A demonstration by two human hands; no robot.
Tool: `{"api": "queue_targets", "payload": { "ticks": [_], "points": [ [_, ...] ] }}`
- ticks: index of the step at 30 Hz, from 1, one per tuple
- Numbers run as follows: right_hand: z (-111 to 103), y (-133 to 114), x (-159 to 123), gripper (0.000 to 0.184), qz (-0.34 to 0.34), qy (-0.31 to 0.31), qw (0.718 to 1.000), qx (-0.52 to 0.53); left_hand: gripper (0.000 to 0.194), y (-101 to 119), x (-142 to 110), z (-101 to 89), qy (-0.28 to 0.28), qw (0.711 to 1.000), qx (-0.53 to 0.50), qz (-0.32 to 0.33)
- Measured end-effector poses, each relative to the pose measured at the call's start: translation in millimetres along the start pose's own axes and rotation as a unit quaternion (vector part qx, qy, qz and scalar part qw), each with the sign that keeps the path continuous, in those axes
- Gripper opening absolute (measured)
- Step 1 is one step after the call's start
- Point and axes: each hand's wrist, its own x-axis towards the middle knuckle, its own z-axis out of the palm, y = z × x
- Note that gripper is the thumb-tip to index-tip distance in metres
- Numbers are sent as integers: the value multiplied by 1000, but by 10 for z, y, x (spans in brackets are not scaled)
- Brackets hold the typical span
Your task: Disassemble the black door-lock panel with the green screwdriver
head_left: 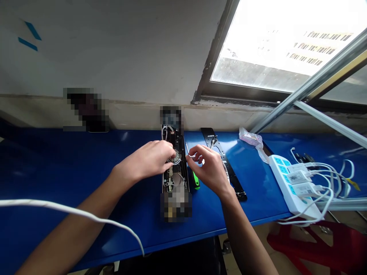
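Note:
A long, narrow black device [177, 169] lies opened on the blue table, with wires and small parts showing inside; both its ends are blurred out. My left hand [156, 157] reaches over its middle from the left, fingers closed at a round part with white wire by it. What they grip is hidden. Just off the device's right edge, my right hand [208, 166] has thumb and fingers pinched together. Something pale shows among those fingers, too small to name. A screwdriver with a green and black handle [196, 181] lies between the device and my right hand.
Right of my hand lies a long black panel [236, 185] with a cable on it. Further right are a plastic-wrapped packet [250, 138] and a white power strip [282, 179] with plugged-in chargers. A white cable [71, 211] hangs across the left foreground. A red stool [315, 244] stands below.

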Motion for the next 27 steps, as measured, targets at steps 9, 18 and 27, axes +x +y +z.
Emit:
{"api": "queue_targets", "payload": {
  "ticks": [9,18,27],
  "points": [
    [94,54,119,7,-84,-54,994,38,14,-26,31,-3,8,998,-60,13],
    [187,162,73,11,-133,-67,988,40,17,-61,32,32,11,996,-88,8],
    [125,233,116,9,-140,-86,986,33,17,-83,14,12,10,995,-94,24]
  ]
}}
